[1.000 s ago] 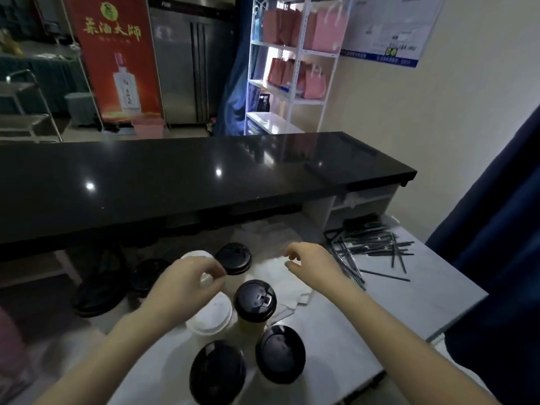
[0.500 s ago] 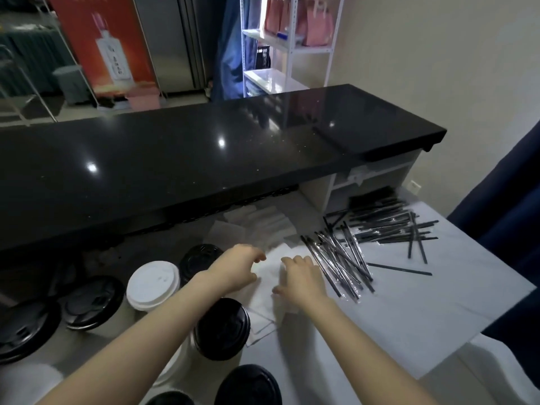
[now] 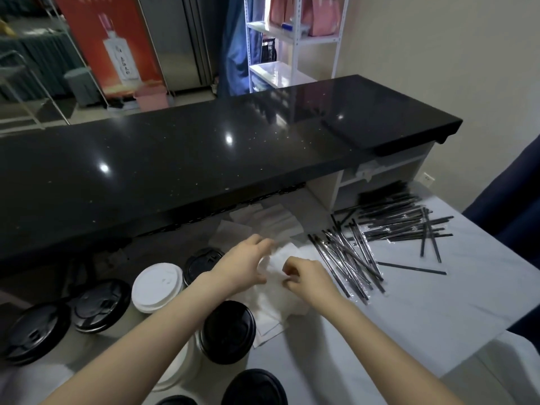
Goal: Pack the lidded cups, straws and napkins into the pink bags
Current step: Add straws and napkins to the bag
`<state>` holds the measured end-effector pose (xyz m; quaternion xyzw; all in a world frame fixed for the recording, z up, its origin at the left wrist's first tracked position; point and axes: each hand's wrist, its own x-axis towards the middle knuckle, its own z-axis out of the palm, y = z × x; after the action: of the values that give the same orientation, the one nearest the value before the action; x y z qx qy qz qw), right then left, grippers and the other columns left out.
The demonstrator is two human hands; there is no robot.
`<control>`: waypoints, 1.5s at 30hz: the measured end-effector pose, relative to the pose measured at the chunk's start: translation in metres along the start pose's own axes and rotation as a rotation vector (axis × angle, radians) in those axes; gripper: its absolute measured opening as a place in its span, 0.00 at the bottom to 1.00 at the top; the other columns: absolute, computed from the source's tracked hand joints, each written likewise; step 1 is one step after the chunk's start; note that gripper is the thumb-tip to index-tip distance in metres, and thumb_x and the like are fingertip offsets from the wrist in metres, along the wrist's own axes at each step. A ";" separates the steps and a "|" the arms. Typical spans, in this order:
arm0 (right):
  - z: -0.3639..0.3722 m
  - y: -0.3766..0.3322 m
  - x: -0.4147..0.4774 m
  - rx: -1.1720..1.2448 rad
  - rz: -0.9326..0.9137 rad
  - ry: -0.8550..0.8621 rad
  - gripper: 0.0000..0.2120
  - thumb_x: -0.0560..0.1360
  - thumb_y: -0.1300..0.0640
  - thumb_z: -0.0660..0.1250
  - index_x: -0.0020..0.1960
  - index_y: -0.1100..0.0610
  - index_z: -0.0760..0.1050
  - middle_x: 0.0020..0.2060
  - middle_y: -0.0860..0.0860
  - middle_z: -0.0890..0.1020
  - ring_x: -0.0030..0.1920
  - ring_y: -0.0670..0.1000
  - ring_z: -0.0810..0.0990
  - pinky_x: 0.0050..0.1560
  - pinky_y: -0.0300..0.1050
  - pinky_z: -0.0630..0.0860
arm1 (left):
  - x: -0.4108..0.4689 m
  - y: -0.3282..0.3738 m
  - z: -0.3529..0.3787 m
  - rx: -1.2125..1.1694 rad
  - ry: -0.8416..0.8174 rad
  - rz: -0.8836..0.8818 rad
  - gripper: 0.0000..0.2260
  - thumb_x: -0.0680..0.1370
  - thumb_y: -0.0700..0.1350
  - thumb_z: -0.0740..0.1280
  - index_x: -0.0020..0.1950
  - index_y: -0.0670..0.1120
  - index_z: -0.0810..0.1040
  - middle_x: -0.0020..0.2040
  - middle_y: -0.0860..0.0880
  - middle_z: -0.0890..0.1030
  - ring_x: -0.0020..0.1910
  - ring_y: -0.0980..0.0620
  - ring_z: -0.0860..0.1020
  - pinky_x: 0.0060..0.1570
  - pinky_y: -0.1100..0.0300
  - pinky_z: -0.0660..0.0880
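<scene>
Both hands are on one napkin. Left hand (image 3: 242, 267) has its fingers curled round the left edge. Right hand (image 3: 306, 277) pinches the right edge with clenched fingertips. Napkin (image 3: 277, 260) sits directly between them, partly lifted and crumpled, above the napkin pile (image 3: 280, 308) lying flat on the desk (image 3: 438, 302). The left fingertips are blurred, so how firm that grip is remains a guess.

Key geometry: the napkin is at 12 o'clock of the person, 3 o'clock of the left hand, 9 o'clock of the right. Neither hand is nearer, since both touch it. It's a soft sheet with no real long axis.

Straws (image 3: 347, 258) lie just beside the right hand at 2–3 o'clock, the near bunch running roughly 11-to-5. The bigger heap at 1–2 o'clock lies nearly 9-to-3. The right hand is clearly closer and would grab across the axis.

Cups (image 3: 226, 331) cluster at 6–9 o'clock of the left hand, upright with lids on. The left arm crosses over one.

Pink bags (image 3: 321, 13) are well apart, on the shelf (image 3: 292, 39) at 12–1 o'clock beyond the black counter (image 3: 204, 159). None is on the desk in view.

Judgement: the step in hand is separating a napkin, and packing has barely begun. A bag has to come within reach first.
</scene>
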<state>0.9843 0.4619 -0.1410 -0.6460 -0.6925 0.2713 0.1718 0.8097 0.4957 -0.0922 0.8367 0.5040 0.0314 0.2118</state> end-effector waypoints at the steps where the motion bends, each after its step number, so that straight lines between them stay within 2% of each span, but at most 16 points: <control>1: -0.007 -0.002 -0.003 0.039 -0.005 0.013 0.08 0.67 0.58 0.70 0.45 0.50 0.76 0.35 0.45 0.78 0.42 0.52 0.77 0.43 0.47 0.74 | -0.001 0.002 -0.002 -0.053 0.017 0.016 0.32 0.69 0.41 0.73 0.71 0.51 0.67 0.61 0.50 0.73 0.59 0.48 0.73 0.55 0.56 0.72; 4: -0.030 -0.006 -0.012 0.113 -0.027 0.056 0.10 0.66 0.59 0.72 0.46 0.50 0.79 0.34 0.45 0.79 0.41 0.52 0.78 0.43 0.47 0.74 | -0.005 0.008 -0.007 -0.157 0.115 0.013 0.25 0.70 0.42 0.72 0.66 0.51 0.72 0.41 0.55 0.74 0.48 0.48 0.76 0.45 0.56 0.73; 7: -0.049 -0.009 -0.011 0.115 -0.023 0.066 0.06 0.67 0.58 0.72 0.44 0.54 0.81 0.36 0.53 0.82 0.40 0.52 0.77 0.42 0.45 0.71 | -0.005 0.013 -0.009 -0.175 0.236 -0.002 0.20 0.70 0.43 0.71 0.61 0.52 0.74 0.35 0.55 0.71 0.43 0.47 0.77 0.40 0.53 0.74; 9: -0.055 -0.007 -0.006 0.141 0.044 0.073 0.04 0.67 0.57 0.72 0.41 0.55 0.82 0.34 0.54 0.81 0.37 0.50 0.76 0.36 0.44 0.69 | -0.001 0.016 -0.007 -0.210 0.249 -0.020 0.20 0.70 0.43 0.71 0.60 0.52 0.73 0.35 0.53 0.74 0.41 0.48 0.77 0.40 0.52 0.75; 13: -0.048 0.011 0.005 0.155 0.181 0.014 0.02 0.66 0.60 0.72 0.39 0.56 0.81 0.31 0.51 0.79 0.31 0.50 0.78 0.27 0.37 0.73 | 0.015 0.018 0.003 -0.209 0.182 -0.050 0.19 0.70 0.42 0.72 0.60 0.51 0.73 0.37 0.53 0.77 0.39 0.52 0.77 0.40 0.56 0.75; 16: -0.033 0.026 0.016 0.006 0.233 0.020 0.04 0.66 0.57 0.73 0.40 0.56 0.81 0.36 0.53 0.81 0.36 0.52 0.79 0.35 0.42 0.73 | 0.030 0.018 0.013 -0.144 0.129 -0.094 0.17 0.72 0.41 0.71 0.60 0.49 0.75 0.40 0.52 0.78 0.42 0.52 0.78 0.41 0.56 0.76; 18: -0.021 0.033 0.023 -0.136 0.170 0.052 0.05 0.66 0.55 0.72 0.39 0.57 0.80 0.40 0.53 0.80 0.43 0.54 0.79 0.39 0.43 0.71 | 0.040 0.018 0.019 -0.089 0.084 -0.136 0.14 0.73 0.41 0.69 0.58 0.49 0.75 0.44 0.50 0.80 0.45 0.49 0.79 0.43 0.54 0.77; 20: -0.011 0.037 0.026 -0.204 0.105 0.088 0.05 0.66 0.55 0.70 0.41 0.55 0.81 0.46 0.53 0.81 0.49 0.57 0.78 0.46 0.45 0.73 | 0.049 0.019 0.025 -0.014 0.051 -0.156 0.08 0.73 0.40 0.67 0.51 0.47 0.76 0.46 0.47 0.80 0.47 0.44 0.79 0.42 0.52 0.76; 22: -0.003 0.038 0.025 -0.216 0.088 0.138 0.08 0.67 0.57 0.68 0.46 0.53 0.81 0.49 0.51 0.81 0.51 0.56 0.77 0.48 0.46 0.72 | 0.054 0.019 0.029 0.029 0.053 -0.157 0.02 0.73 0.40 0.65 0.43 0.46 0.73 0.46 0.46 0.78 0.47 0.42 0.78 0.40 0.52 0.74; 26: 0.006 0.042 0.024 -0.075 0.087 0.169 0.10 0.68 0.63 0.67 0.47 0.54 0.81 0.48 0.50 0.77 0.49 0.54 0.76 0.48 0.45 0.72 | 0.060 0.017 0.033 0.021 0.041 -0.156 0.04 0.73 0.38 0.65 0.45 0.46 0.75 0.51 0.45 0.75 0.49 0.43 0.76 0.46 0.52 0.75; 30: 0.005 0.045 0.023 0.140 0.126 0.197 0.16 0.65 0.66 0.70 0.49 0.52 0.77 0.50 0.48 0.71 0.46 0.52 0.76 0.47 0.45 0.74 | 0.061 0.016 0.032 -0.059 0.075 -0.155 0.07 0.71 0.38 0.66 0.40 0.49 0.72 0.45 0.47 0.79 0.45 0.45 0.77 0.38 0.56 0.71; 35: -0.005 0.045 0.023 0.190 0.151 0.127 0.30 0.65 0.63 0.72 0.64 0.45 0.70 0.46 0.43 0.75 0.45 0.47 0.76 0.43 0.38 0.68 | 0.055 0.017 0.028 -0.208 0.093 -0.119 0.11 0.67 0.35 0.68 0.41 0.51 0.72 0.42 0.52 0.79 0.43 0.50 0.78 0.41 0.53 0.76; 38: -0.013 0.042 0.019 0.203 0.135 0.139 0.23 0.65 0.62 0.71 0.57 0.47 0.77 0.40 0.44 0.80 0.45 0.49 0.78 0.45 0.41 0.74 | 0.048 0.016 0.026 -0.284 0.080 -0.105 0.15 0.66 0.34 0.70 0.46 0.49 0.73 0.38 0.52 0.79 0.39 0.52 0.78 0.40 0.51 0.77; 41: -0.023 0.034 0.013 0.090 0.066 0.161 0.11 0.64 0.58 0.74 0.47 0.51 0.82 0.44 0.47 0.81 0.51 0.53 0.76 0.52 0.45 0.72 | 0.038 0.015 0.018 -0.308 0.102 -0.068 0.17 0.67 0.35 0.71 0.51 0.51 0.76 0.38 0.52 0.77 0.37 0.55 0.76 0.38 0.59 0.74; 43: -0.029 0.027 0.006 0.060 0.031 0.220 0.07 0.65 0.57 0.75 0.43 0.51 0.82 0.44 0.47 0.76 0.50 0.51 0.71 0.51 0.44 0.68 | 0.030 0.016 0.010 -0.290 0.126 -0.033 0.12 0.68 0.37 0.72 0.47 0.50 0.80 0.42 0.50 0.77 0.39 0.54 0.76 0.40 0.64 0.73; 45: -0.038 0.015 0.000 0.088 -0.014 0.278 0.06 0.64 0.58 0.76 0.40 0.50 0.82 0.45 0.47 0.72 0.50 0.49 0.69 0.52 0.41 0.66 | 0.018 0.017 -0.001 -0.298 0.150 -0.010 0.07 0.69 0.38 0.73 0.42 0.48 0.81 0.46 0.48 0.77 0.43 0.53 0.78 0.44 0.64 0.73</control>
<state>1.0190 0.4677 -0.1197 -0.6643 -0.6540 0.2081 0.2961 0.8319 0.5043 -0.0879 0.7888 0.5123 0.1674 0.2955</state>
